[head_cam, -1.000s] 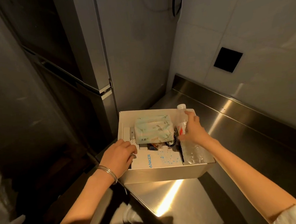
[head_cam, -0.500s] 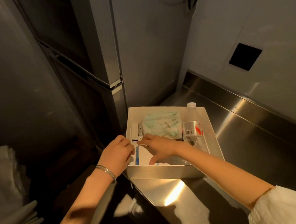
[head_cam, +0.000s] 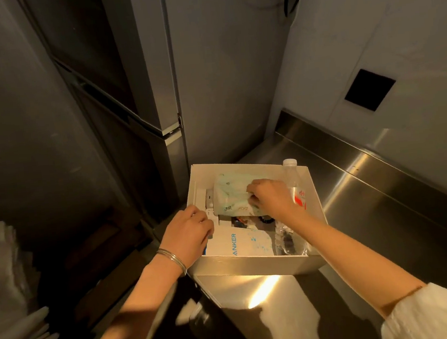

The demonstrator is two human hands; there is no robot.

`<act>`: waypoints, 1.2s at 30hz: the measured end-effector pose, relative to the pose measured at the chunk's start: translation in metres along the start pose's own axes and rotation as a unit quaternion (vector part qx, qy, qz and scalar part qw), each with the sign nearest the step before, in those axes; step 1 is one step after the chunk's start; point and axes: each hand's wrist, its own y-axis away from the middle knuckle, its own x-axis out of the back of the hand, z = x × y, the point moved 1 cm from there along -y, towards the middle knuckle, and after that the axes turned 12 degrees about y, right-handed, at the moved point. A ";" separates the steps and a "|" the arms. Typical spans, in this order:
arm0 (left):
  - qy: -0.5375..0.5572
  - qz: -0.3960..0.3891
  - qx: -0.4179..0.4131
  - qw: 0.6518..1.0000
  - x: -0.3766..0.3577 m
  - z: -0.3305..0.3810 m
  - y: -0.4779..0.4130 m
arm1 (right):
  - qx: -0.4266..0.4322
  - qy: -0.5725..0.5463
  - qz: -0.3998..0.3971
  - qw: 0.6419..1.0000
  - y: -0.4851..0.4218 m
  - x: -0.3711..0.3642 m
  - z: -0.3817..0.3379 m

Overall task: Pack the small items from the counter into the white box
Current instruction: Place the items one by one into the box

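The white box [head_cam: 257, 266] stands on the corner of a steel counter [head_cam: 364, 209]. Inside lie a pale green tissue pack [head_cam: 229, 193], a white Anker carton [head_cam: 241, 243] and a clear water bottle [head_cam: 292, 178] along the right wall. My right hand [head_cam: 271, 199] is inside the box, with its fingers pinching the near edge of the tissue pack. My left hand [head_cam: 186, 235], with a bracelet at the wrist, grips the box's left wall. Small dark items under the tissue pack are mostly hidden.
A tall steel refrigerator [head_cam: 143, 95] rises just behind and left of the box. The counter runs to the right along a steel backsplash [head_cam: 380, 150] and a wall with a dark square opening [head_cam: 369, 89]. White cloth [head_cam: 4, 275] is piled at the far left.
My right hand left the bottle, crossed to the left side of the box, then came back to the middle and took hold of the tissue pack. My left hand stayed on the box's left wall.
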 end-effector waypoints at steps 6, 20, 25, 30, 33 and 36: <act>0.001 0.007 -0.039 0.999 -0.009 -0.006 -0.002 | -0.022 -0.104 0.015 0.994 0.000 -0.008 -0.015; 0.062 0.034 -0.134 0.988 -0.050 0.039 0.021 | -0.014 -0.106 0.040 0.993 0.158 -0.012 -0.007; 0.016 0.129 -0.134 0.982 -0.061 0.045 0.025 | -0.113 0.020 0.157 0.981 0.155 -0.032 -0.032; 0.016 0.167 -0.065 0.984 -0.068 0.054 0.034 | -0.192 -0.020 0.180 0.965 0.155 -0.037 -0.046; 0.046 0.192 -0.030 0.980 -0.069 0.058 0.037 | -0.206 -0.066 0.179 0.960 0.154 -0.036 -0.046; 0.054 0.196 -0.027 0.979 -0.068 0.059 0.038 | -0.203 -0.104 0.176 0.958 0.153 -0.034 -0.046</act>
